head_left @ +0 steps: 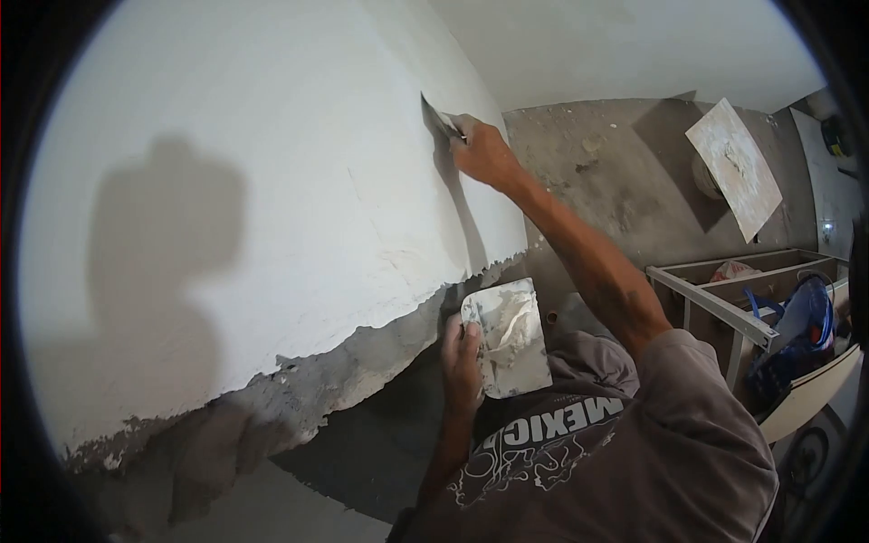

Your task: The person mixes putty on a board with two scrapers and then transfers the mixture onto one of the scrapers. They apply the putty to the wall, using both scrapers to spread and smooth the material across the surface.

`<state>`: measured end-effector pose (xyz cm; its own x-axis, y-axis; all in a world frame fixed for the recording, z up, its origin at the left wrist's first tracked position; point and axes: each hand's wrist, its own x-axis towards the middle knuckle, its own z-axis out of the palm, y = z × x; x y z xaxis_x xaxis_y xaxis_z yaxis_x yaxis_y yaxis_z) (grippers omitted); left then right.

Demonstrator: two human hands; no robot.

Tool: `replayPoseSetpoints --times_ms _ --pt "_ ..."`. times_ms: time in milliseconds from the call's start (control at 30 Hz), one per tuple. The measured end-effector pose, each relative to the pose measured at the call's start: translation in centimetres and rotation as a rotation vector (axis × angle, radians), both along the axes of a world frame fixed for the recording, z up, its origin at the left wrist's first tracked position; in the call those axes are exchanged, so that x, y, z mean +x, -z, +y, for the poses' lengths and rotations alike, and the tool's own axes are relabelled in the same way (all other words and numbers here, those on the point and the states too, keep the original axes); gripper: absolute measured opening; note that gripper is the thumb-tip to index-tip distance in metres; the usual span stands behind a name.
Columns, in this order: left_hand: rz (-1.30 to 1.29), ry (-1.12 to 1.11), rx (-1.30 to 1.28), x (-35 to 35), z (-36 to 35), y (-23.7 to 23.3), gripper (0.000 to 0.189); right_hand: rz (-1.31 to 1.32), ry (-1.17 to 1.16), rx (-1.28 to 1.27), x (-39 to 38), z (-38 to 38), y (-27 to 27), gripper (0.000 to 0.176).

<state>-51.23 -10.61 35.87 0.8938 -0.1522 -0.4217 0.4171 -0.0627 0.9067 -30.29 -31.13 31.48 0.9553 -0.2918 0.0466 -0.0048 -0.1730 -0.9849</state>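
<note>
A white wall (226, 181) is seen at left, bare and grey along its lower edge. A blade (511, 339) loaded with plaster is gripped at its edge by the left hand (462, 362), with its long axis running up and down. Well above it, a knife (441, 116) is clasped in the right hand (484, 154) and pressed to the wall. "MEXICO" is read, upside down, on the shirt (634, 434). A smeared board (733, 167) lies far right.

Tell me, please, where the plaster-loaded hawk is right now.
In the head view the hawk is lower centre, held in the left hand beside the bare grey wall strip, above the shirt.
</note>
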Motion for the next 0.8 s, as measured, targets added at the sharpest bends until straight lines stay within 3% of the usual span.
replayPoseSetpoints --times_ms 67,200,300,400,433,500,533,600,633,733,800 --pt "0.03 0.007 -0.013 -0.2 0.4 0.7 0.028 -0.146 -0.005 -0.045 -1.5 1.2 0.3 0.032" --pt "0.044 0.037 0.014 -0.5 1.1 1.8 0.028 -0.251 -0.094 -0.079 -6.7 3.3 -1.4 0.053" --pt "0.05 0.064 0.062 -0.3 1.4 1.2 0.028 -0.297 -0.165 -0.105 -10.9 3.9 -2.4 0.056" --pt "0.022 0.065 0.109 -0.4 1.4 1.1 0.028 -0.308 -0.382 -0.049 -12.6 0.5 -3.8 0.051" --pt "0.004 0.058 0.121 -0.3 1.3 1.1 0.028 -0.393 -0.36 -0.036 -11.9 -0.2 -2.6 0.04" --pt "0.01 0.027 0.102 -0.3 1.1 1.0 0.027 -0.139 -0.227 0.159 -10.1 -1.9 -2.2 0.032" --pt "0.015 0.012 0.092 -0.5 1.1 0.9 0.027 -0.106 -0.059 0.0 -7.6 -2.4 0.9 0.025" --pt "0.039 -0.018 0.072 -0.9 1.4 1.3 0.028 0.192 0.011 -0.005 -1.9 -3.9 3.9 0.025" --pt "0.049 -0.031 0.061 -0.9 1.6 1.5 0.028 0.185 0.095 0.153 -1.1 -4.1 1.3 0.025" --pt "0.076 -0.025 0.07 -0.7 0.7 -0.1 0.029 0.282 -0.015 0.109 4.9 -4.9 7.1 0.026" --pt "0.053 -0.035 0.062 -0.8 0.8 0.2 0.03 0.155 -0.078 0.145 5.9 -4.8 7.9 0.027"
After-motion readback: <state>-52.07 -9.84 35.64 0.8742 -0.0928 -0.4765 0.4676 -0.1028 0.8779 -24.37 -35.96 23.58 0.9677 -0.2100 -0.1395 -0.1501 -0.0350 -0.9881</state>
